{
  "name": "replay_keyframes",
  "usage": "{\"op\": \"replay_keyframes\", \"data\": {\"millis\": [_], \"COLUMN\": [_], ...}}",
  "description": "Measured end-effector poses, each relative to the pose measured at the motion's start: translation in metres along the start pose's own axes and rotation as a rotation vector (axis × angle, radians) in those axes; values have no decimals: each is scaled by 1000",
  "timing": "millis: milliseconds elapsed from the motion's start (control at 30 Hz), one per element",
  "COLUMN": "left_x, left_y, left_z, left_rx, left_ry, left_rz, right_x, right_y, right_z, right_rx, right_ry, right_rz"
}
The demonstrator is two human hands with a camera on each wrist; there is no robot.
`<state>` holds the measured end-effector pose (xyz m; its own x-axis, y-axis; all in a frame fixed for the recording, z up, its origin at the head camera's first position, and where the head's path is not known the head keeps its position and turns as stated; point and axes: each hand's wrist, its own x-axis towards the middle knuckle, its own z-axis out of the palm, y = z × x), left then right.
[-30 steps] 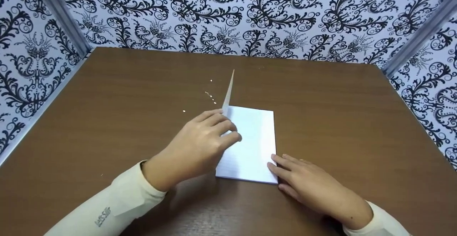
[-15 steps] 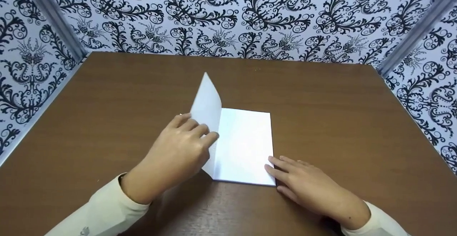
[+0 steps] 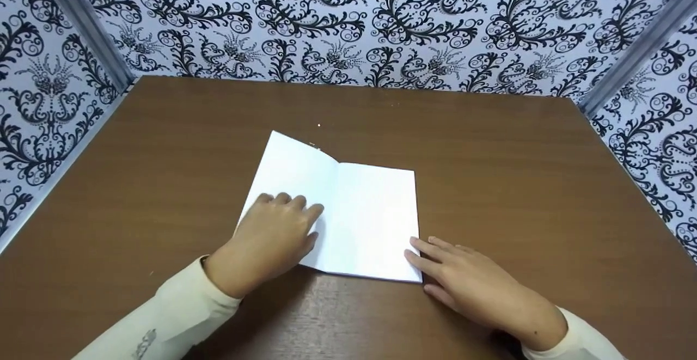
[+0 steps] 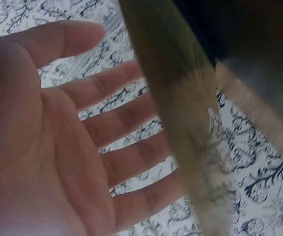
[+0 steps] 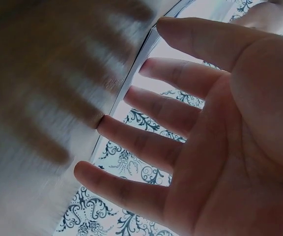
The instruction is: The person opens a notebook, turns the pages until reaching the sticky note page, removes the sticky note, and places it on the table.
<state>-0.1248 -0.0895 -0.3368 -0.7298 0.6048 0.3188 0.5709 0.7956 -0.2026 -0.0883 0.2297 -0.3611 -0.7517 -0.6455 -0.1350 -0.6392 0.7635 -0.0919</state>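
A notebook (image 3: 375, 213) lies spread on the brown table, its white pages facing up. Its left leaf (image 3: 291, 169) slants up toward the far left corner, while the right-hand page looks flat. My left hand (image 3: 277, 235) lies over the lower part of that left leaf, palm down; in the left wrist view its fingers (image 4: 127, 115) are spread and nearly straight. At the notebook's lower right edge, my right hand (image 3: 474, 278) rests with two fingertips on the page and the thumb just off the edge. The right wrist view shows these fingers (image 5: 141, 142) extended and apart.
The brown table (image 3: 517, 175) reaches to a back wall (image 3: 348, 28) covered in black-and-white scroll pattern, with patterned side walls left and right. Tiny white specks (image 3: 318, 125) lie just beyond the notebook's top edge.
The left leaf has swung over from standing upright to leaning out leftward. My left hand has gone left and down with it, from pinching the leaf to lying over it. The right hand stays put.
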Motion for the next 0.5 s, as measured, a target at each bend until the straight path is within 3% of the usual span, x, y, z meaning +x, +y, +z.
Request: {"op": "replay_keyframes", "data": {"millis": [133, 333, 400, 500], "left_x": [4, 13, 17, 22], "left_y": [5, 16, 21, 27], "left_z": [9, 17, 19, 21], "left_rx": [-109, -330, -355, -372], "left_ry": [-147, -439, -509, -565], "left_rz": [-2, -41, -43, -40], "right_x": [0, 0, 0, 1], "right_y": [0, 1, 1, 2], "right_z": [0, 0, 0, -2], "right_rx": [-4, -8, -9, -8], "right_ry": [4, 8, 13, 17], "right_rz": [-1, -8, -13, -19]}}
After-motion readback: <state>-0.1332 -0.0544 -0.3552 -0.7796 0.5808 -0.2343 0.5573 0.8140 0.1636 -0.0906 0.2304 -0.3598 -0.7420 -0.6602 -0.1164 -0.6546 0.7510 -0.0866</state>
